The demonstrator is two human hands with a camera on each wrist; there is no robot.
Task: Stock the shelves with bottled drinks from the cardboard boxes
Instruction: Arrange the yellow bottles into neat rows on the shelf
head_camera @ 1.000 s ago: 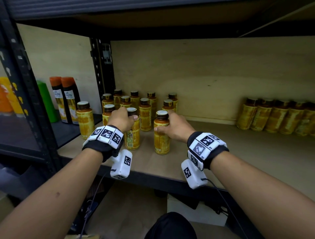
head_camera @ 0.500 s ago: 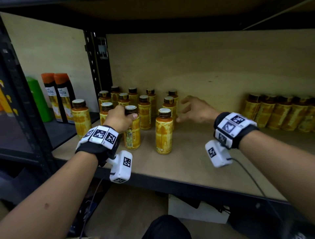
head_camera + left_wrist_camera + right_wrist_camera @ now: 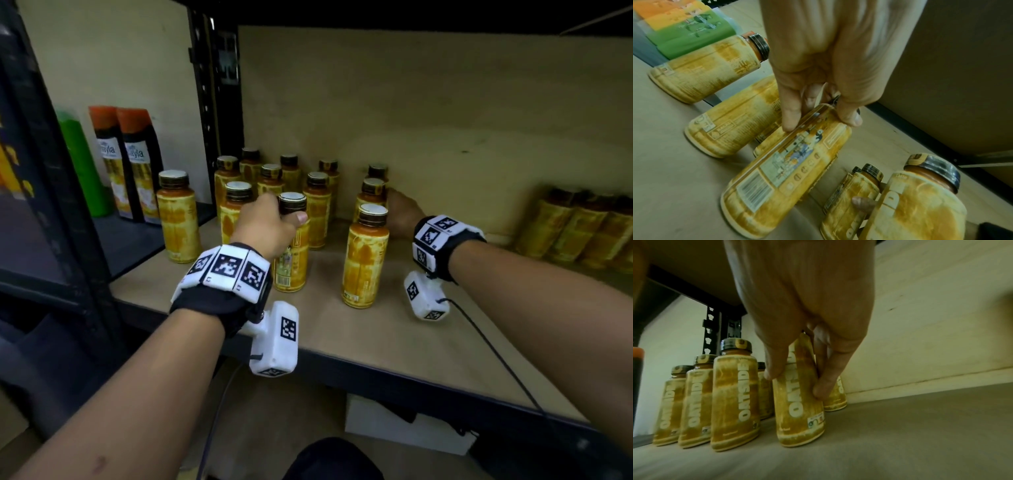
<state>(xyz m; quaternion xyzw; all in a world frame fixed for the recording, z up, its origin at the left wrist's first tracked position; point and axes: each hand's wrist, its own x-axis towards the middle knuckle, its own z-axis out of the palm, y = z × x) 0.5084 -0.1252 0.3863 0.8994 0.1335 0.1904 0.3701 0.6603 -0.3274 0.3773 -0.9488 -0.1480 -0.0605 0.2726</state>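
Note:
Several yellow bottled drinks with dark caps stand clustered at the left of a wooden shelf board [image 3: 394,342]. My left hand [image 3: 267,222] grips one front bottle [image 3: 291,260] around its neck; in the left wrist view the left hand [image 3: 820,121] curls thumb and fingers around that bottle [image 3: 789,175]. My right hand [image 3: 402,214] reaches deeper and grips a bottle [image 3: 371,195] in the right column. The right wrist view has the right hand [image 3: 798,381] wrapped around this bottle [image 3: 799,410]. A free bottle [image 3: 366,257] stands in front of it.
A lone yellow bottle [image 3: 178,219] stands at the shelf's left edge by the black upright [image 3: 219,102]. Dark orange-capped bottles [image 3: 133,164] and a green bottle [image 3: 82,164] fill the neighbouring shelf. More yellow bottles [image 3: 575,229] line the back right. A white box [image 3: 394,428] sits below.
My right hand let go of the front bottle, reached toward the back and now grips the bottle behind it. My left hand kept its hold on its bottle.

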